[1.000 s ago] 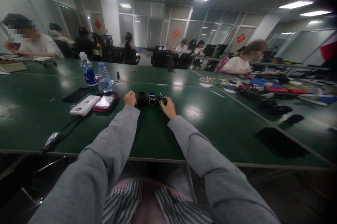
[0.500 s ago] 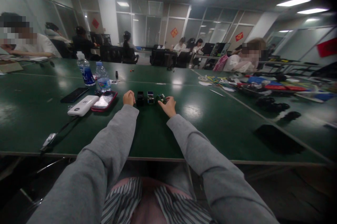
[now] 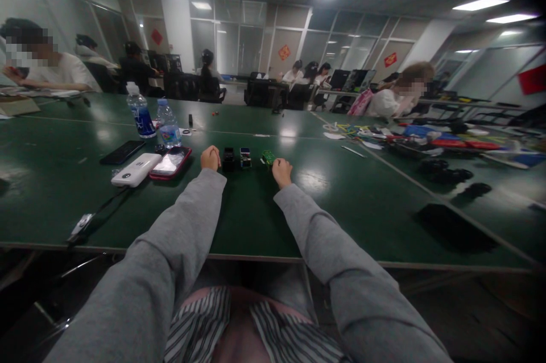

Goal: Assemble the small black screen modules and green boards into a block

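Three small toy cars stand in a row on the green table (image 3: 256, 215): a black one (image 3: 228, 159), a blue-and-white one (image 3: 244, 157) and a green one (image 3: 268, 157). My left hand (image 3: 210, 157) rests on the table as a closed fist just left of the black car. My right hand (image 3: 282, 171) is also curled into a fist, lying on the table just right of and behind the green car, apart from it. Neither fist shows anything inside. Grey sleeves cover both my arms.
To the left lie a red-cased phone (image 3: 170, 163), a white power bank (image 3: 136, 169), a black phone (image 3: 122, 152) and two water bottles (image 3: 140, 110). A cable and plug (image 3: 83, 225) lie near the front edge. Colourful clutter (image 3: 426, 141) and seated people fill the right and back.
My right hand has let go of the green car, which now stands on the table, and has drawn back to the right into a fist. My left hand has stayed put.
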`<state>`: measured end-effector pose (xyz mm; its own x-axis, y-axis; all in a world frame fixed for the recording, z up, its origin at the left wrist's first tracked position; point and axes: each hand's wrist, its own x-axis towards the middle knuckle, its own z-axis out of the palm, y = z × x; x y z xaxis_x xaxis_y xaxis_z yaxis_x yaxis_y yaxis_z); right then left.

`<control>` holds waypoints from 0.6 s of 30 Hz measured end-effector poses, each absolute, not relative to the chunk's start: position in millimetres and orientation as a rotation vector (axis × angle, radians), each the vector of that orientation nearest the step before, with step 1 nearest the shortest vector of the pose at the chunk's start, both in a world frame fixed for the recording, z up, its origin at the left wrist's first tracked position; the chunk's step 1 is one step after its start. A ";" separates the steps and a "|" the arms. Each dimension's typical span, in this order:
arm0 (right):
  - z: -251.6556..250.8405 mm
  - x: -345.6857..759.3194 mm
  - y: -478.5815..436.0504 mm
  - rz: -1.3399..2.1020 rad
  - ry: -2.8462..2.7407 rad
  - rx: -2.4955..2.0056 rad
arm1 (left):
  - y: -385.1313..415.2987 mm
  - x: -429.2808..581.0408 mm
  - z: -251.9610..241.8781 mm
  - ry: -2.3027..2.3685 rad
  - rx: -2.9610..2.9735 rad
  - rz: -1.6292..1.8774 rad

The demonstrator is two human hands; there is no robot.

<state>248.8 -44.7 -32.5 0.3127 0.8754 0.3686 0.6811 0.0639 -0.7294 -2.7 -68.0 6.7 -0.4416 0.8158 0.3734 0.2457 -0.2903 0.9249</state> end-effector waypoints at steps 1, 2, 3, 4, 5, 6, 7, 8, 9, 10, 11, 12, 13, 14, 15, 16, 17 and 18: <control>-32.2 248.3 -45.2 0.266 -1.414 -1.687 | -67.7 -2.7 6.5 1.529 1.325 1.778; -31.8 247.5 -46.0 0.261 -1.406 -1.697 | -67.2 -2.7 6.3 1.529 1.324 1.776; -31.3 246.7 -46.9 0.252 -1.406 -1.697 | -66.8 -2.7 6.0 1.528 1.324 1.774; -30.6 245.9 -47.8 0.242 -1.419 -1.689 | -66.3 -2.7 5.7 1.526 1.326 1.772; -29.9 245.4 -48.7 0.235 -1.447 -1.671 | -65.7 -2.8 5.5 1.524 1.327 1.771; -28.9 245.2 -49.7 0.234 -1.488 -1.646 | -65.3 -3.0 5.2 1.522 1.329 1.769; -27.6 245.4 -50.8 0.241 -1.538 -1.615 | -64.8 -3.2 5.0 1.521 1.330 1.768; -26.0 246.4 -52.4 0.255 -1.590 -1.583 | -64.3 -3.5 4.8 1.521 1.330 1.767; -24.1 248.2 -54.9 0.275 -1.640 -1.551 | -63.9 -3.9 4.6 1.522 1.330 1.766; -21.8 251.1 -58.6 0.300 -1.690 -1.519 | -63.5 -4.3 4.3 1.523 1.330 1.764; -19.5 255.6 -64.0 0.327 -1.738 -1.487 | -63.1 -4.7 4.0 1.525 1.331 1.760; -17.2 261.9 -71.2 0.354 -1.786 -1.455 | -62.8 -5.1 3.6 1.526 1.333 1.756; -15.3 270.4 -80.6 0.383 -1.836 -1.423 | -62.4 -5.5 3.2 1.527 1.335 1.751; -14.2 281.5 -91.8 0.410 -1.886 -1.389 | -62.1 -5.9 2.7 1.529 1.336 1.747; -14.0 295.3 -104.7 0.431 -1.930 -1.359 | -61.8 -6.3 2.2 1.530 1.338 1.743; -15.1 311.7 -118.9 0.446 -1.970 -1.332 | -61.6 -6.7 1.6 1.530 1.341 1.740; -17.4 330.7 -133.6 0.438 -2.002 -1.308 | -61.4 -7.0 1.1 1.530 1.344 1.738; -20.7 351.8 -148.4 0.415 -2.008 -1.305 | -61.3 -7.2 0.6 1.529 1.347 1.738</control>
<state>351.8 -148.4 -20.7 -0.2508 0.8912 0.3779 0.6683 0.4419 -0.5985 -7.2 -61.3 0.6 -0.4153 0.8340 0.3633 0.2541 -0.2771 0.9266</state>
